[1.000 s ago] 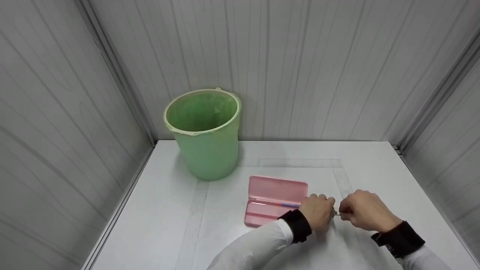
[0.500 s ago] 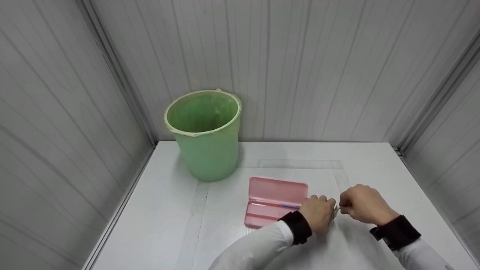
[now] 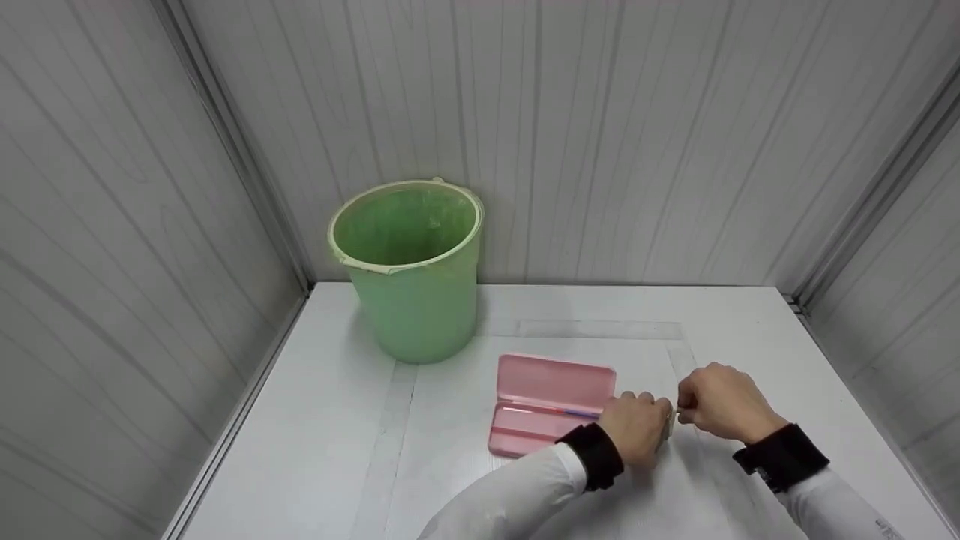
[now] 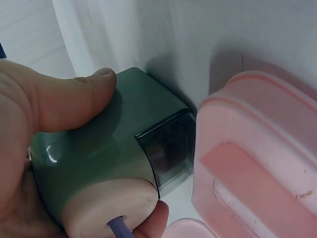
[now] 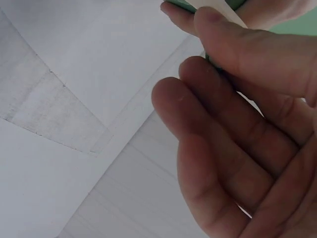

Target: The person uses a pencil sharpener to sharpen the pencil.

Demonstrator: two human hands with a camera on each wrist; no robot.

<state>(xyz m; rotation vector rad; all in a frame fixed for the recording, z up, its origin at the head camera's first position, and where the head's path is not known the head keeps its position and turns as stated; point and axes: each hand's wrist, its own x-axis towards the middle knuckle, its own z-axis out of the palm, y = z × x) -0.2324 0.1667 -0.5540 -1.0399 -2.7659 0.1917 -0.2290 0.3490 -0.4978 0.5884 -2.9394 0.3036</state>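
Observation:
My left hand [image 3: 637, 427] grips a green pencil sharpener [image 4: 106, 148], thumb across its top, in the left wrist view. A purple pencil [image 4: 120, 228] is stuck in the hole of its beige round front. In the head view a red and blue pencil [image 3: 576, 412] reaches over the pink pencil case [image 3: 555, 380] up to the left hand, which hides its end. My right hand [image 3: 727, 403] pinches the sharpener's pale crank [image 5: 224, 9] between thumb and fingers. The left hand hides most of the sharpener in the head view. A dark see-through drawer [image 4: 171, 148] is on the sharpener's side.
The pink case lies with its lid up, close to the sharpener. A tall green bucket [image 3: 420, 307] stands at the back left of the white table [image 3: 330, 450]. Panel walls [image 3: 600, 150] rise behind and at both sides.
My right hand has shifted a little up and left in the head view, at the crank. The left hand stays in place on the sharpener.

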